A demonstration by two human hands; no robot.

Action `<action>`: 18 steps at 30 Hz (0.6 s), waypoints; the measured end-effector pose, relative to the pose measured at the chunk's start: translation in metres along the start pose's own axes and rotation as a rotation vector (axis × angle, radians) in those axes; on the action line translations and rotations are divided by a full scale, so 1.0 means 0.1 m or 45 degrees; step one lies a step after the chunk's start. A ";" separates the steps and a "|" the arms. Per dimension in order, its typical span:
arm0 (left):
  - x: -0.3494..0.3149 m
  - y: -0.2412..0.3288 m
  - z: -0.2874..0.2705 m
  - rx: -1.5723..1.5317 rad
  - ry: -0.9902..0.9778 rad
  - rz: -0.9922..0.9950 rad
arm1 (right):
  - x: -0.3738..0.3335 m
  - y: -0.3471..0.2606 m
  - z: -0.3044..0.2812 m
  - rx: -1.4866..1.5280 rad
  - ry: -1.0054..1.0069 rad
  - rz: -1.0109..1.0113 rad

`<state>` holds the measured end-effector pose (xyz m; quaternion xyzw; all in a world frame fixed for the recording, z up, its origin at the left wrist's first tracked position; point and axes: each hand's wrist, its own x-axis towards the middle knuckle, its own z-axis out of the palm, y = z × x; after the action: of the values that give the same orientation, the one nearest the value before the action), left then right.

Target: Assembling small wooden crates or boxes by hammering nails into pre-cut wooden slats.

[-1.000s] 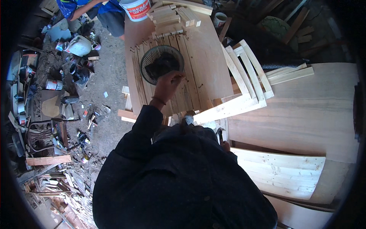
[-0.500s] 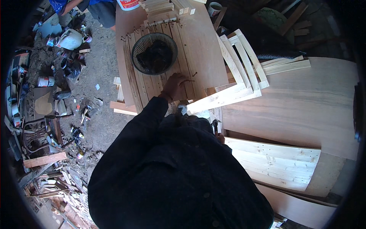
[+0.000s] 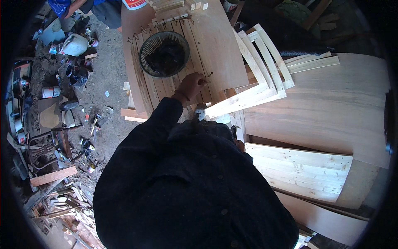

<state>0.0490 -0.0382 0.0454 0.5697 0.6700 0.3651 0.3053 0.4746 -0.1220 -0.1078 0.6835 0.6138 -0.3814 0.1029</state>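
Over the near end of the wooden planks [image 3: 194, 49], my left hand [image 3: 191, 86] is closed in a pinch on what looks like a thin nail, mostly hidden by the fingers. Just beyond those fingertips another nail [image 3: 210, 75] stands upright in the wood. Beside my right side, low and close to my body, my right hand [image 3: 241, 145] grips a hammer [image 3: 235, 128] with its head up; my jacket hides part of that hand. A dark mesh basket [image 3: 145, 64] holding a black plastic bag [image 3: 168, 57] sits on the planks, beyond my left hand.
Several nails [image 3: 163, 22] stand in a row at the planks' far end. Wooden frames [image 3: 253, 98] lean at the table's right, beside plywood sheets [image 3: 306, 99] and a joined panel [image 3: 302, 168]. Another person [image 3: 107, 14] is at far left. Litter and scrap wood [image 3: 54, 175] cover the left floor.
My left hand has shifted slightly right and away from me, its fingers now curled into a tighter pinch near the standing nail. The right hand keeps the hammer at my side.
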 end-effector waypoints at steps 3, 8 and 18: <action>0.03 -0.07 0.08 -0.290 0.033 -0.086 | 0.05 0.06 0.04 0.005 0.027 -0.031; 0.00 -0.09 0.21 -0.369 0.185 -0.140 | -0.01 -0.06 -0.01 0.040 0.056 -0.043; -0.02 -0.16 0.31 0.020 0.260 0.074 | 0.07 -0.20 -0.09 0.082 0.111 -0.034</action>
<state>0.0661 -0.0370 0.0147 0.5512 0.6837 0.4246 0.2202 0.4600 -0.1063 -0.0995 0.6943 0.6141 -0.3721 0.0488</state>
